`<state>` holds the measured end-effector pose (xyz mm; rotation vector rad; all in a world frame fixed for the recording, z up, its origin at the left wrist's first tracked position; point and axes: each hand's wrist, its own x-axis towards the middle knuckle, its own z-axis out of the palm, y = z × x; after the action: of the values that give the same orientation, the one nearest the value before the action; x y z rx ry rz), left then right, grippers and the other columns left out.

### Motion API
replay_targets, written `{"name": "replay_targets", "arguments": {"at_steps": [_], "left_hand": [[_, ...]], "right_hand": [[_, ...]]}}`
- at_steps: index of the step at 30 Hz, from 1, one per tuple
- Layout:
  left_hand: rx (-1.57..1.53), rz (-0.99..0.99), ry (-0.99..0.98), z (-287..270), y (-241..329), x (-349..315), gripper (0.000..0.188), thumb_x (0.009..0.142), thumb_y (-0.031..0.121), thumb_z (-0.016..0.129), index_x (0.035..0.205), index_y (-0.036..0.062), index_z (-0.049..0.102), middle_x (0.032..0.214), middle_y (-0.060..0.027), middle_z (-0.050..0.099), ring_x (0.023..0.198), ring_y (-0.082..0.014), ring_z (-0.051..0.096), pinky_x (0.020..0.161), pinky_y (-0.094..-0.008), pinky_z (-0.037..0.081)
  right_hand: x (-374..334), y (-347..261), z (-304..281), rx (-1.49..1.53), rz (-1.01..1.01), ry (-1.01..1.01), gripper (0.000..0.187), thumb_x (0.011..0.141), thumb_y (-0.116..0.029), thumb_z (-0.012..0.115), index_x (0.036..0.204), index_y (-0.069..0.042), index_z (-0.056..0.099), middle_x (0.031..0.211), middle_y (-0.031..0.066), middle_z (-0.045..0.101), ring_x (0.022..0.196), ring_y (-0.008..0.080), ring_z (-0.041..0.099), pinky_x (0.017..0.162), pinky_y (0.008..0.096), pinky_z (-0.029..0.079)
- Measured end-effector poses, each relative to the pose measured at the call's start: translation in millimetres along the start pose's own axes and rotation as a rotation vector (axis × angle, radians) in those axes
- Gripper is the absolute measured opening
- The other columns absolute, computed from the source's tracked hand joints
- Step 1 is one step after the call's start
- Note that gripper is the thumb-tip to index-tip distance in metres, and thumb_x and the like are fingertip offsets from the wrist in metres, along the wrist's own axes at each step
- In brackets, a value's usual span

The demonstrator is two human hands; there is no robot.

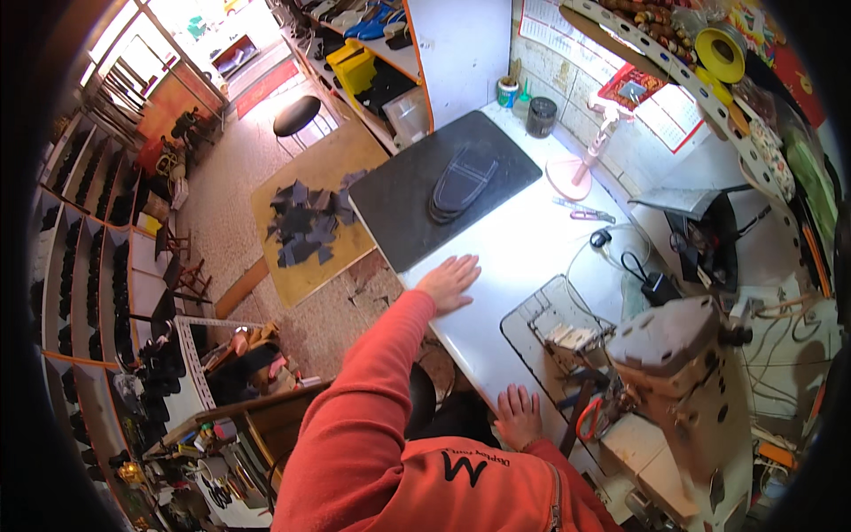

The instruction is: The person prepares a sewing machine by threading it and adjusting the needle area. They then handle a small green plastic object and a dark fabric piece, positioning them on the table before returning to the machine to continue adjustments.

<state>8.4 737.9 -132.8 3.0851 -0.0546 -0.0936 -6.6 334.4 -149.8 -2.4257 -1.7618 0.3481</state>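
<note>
The left hand lies palm down on the white surface, just beside a black mat; its fingers are extended and slightly spread, grasping nothing, a posture that probably steadies the outstretched arm. The right hand rests at the surface's near edge, close to the sewing machine, its fingers likewise straightened and free of any load, presumably a prop for the body. A small stack of dark, shoe-shaped pieces lies near the middle of the mat, touched by neither hand; the mat likely shields the surface beneath. Along the wall side, a dark jar, a green bottle and a pink stand stand upright, seemingly set back to leave working room. Dark scraps lie scattered over a tan board beyond the mat's left side, where the board perhaps keeps them off the floor.
</note>
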Motion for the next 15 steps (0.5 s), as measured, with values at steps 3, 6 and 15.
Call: {"name": "replay_targets", "arguments": {"at_steps": [3,6,15], "left_hand": [[-0.071,0.019,-0.003,1,-7,2,0.074,0.093,0.047,0.055,0.148,0.0015,0.035,0.158,-0.0193,0.026,0.147,-0.0327,0.024,0.120,-0.0456,0.022],[-0.101,0.055,-0.008,0,-14,5,0.074,0.094,0.048,0.052,0.150,0.0026,0.033,0.159,-0.0197,0.023,0.148,-0.0329,0.022,0.120,-0.0468,0.020],[-0.141,0.041,-0.097,5,-21,10,0.075,0.093,0.050,0.054,0.151,0.0077,0.033,0.159,-0.0189,0.025,0.147,-0.0329,0.023,0.120,-0.0487,0.021]], "right_hand": [[0,3,3,0.010,-0.016,0.041,0.076,0.075,-0.035,0.077,0.140,-0.013,0.045,0.149,0.0128,0.040,0.138,0.0339,0.036,0.109,0.0598,0.030],[-1,5,5,-0.035,-0.026,0.050,0.068,0.079,-0.036,0.072,0.138,-0.013,0.048,0.147,0.0121,0.043,0.136,0.0326,0.039,0.107,0.0584,0.031],[0,9,9,-0.179,-0.064,0.206,0.040,0.095,-0.036,0.049,0.127,-0.014,0.058,0.139,0.0102,0.055,0.126,0.0288,0.052,0.106,0.0581,0.032]]}}
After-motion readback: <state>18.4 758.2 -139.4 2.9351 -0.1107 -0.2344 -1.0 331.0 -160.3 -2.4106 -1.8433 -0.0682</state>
